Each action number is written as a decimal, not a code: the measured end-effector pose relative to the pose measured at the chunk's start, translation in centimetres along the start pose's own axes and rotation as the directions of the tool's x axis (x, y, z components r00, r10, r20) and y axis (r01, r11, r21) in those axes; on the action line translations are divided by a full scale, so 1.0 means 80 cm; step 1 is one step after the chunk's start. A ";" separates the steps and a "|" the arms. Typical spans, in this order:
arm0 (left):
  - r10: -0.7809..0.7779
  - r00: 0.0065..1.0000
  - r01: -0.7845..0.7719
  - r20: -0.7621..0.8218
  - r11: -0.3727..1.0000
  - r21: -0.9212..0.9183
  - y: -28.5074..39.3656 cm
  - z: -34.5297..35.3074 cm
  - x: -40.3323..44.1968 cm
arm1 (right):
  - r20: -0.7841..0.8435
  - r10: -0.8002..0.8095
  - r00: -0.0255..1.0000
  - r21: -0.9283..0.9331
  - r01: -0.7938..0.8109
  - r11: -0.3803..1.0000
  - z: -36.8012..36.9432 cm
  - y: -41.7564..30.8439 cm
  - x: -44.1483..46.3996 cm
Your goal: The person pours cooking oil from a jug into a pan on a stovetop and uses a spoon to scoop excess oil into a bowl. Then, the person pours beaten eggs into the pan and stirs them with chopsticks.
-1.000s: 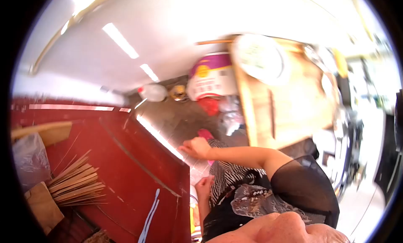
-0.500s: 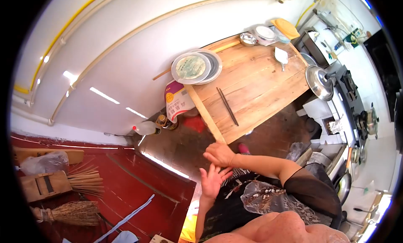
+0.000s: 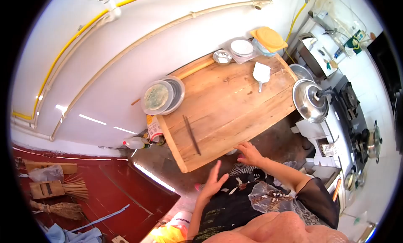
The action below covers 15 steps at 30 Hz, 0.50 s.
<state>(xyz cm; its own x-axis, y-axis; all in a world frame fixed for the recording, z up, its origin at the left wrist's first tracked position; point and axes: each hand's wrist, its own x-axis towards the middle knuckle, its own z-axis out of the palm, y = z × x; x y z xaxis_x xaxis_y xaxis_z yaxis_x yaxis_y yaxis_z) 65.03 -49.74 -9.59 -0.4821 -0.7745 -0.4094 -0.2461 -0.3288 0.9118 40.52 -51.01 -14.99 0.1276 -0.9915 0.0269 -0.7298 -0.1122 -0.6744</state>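
Observation:
My left hand (image 3: 213, 183) is raised in front of my body, fingers apart and holding nothing. To its right, my right hand (image 3: 250, 154) hangs by the front edge of the wooden table (image 3: 235, 104), its fingers spread and nothing in them. The two hands are apart. A pair of dark sticks (image 3: 192, 135) lies on the table's left part. Plates with a green-patterned lid (image 3: 157, 97) rest at its left corner. A white scoop (image 3: 261, 73) lies toward the back right, beyond a long bare stretch of board.
Behind stand a metal bowl (image 3: 222, 57), a white container (image 3: 242, 48) and a yellow lid (image 3: 269, 38). A steel pan lid (image 3: 310, 101) is at the right, beside the stove (image 3: 349, 101). A red surface (image 3: 121, 184) with brushes (image 3: 63, 209) lies left.
My hands touched each other half a second ago and have now separated, the right one moving rightward. The view has shifted, showing the wooden table nearer the middle.

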 end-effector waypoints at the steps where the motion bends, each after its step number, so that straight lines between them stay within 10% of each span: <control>1: 0.017 0.989 -0.015 0.149 1.000 -0.019 -0.005 0.020 0.014 | 0.022 0.026 0.999 0.203 -0.030 0.979 -0.009 0.012 -0.003; 3: -0.068 0.949 0.055 0.308 0.997 0.053 -0.014 0.048 0.035 | 0.225 0.086 0.971 0.460 -0.183 0.869 -0.033 0.029 -0.026; 6: -0.118 0.898 -0.004 0.423 0.961 0.277 0.039 0.063 0.047 | 0.800 0.207 0.563 0.433 -0.781 0.449 0.013 0.120 -0.092; 8: -0.189 0.900 0.059 0.392 0.946 0.319 0.089 0.063 0.056 | 0.713 0.337 0.615 0.267 -0.683 0.680 -0.004 0.168 -0.155; 11: -0.128 0.970 0.081 0.207 0.972 0.220 0.096 0.063 0.077 | 0.478 0.329 0.815 -0.415 -0.120 0.902 -0.070 0.186 -0.171; 12: -0.110 0.972 0.077 0.207 0.984 0.162 0.092 0.061 0.092 | 0.477 0.334 0.813 -0.413 -0.128 0.902 -0.084 0.185 -0.163; 15: -0.133 0.976 0.126 0.172 0.991 0.051 0.105 0.062 0.129 | 0.011 0.563 0.826 0.340 -0.533 0.775 -0.134 0.175 -0.113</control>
<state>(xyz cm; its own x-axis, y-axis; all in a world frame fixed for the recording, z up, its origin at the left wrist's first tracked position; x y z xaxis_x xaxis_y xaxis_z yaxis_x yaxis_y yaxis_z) 53.81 -57.79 -6.28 -0.5824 -0.6194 -0.5264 -0.3474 -0.3958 0.8501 21.91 -44.36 -16.76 -0.2980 -0.8818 -0.3655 -0.4056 0.4636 -0.7877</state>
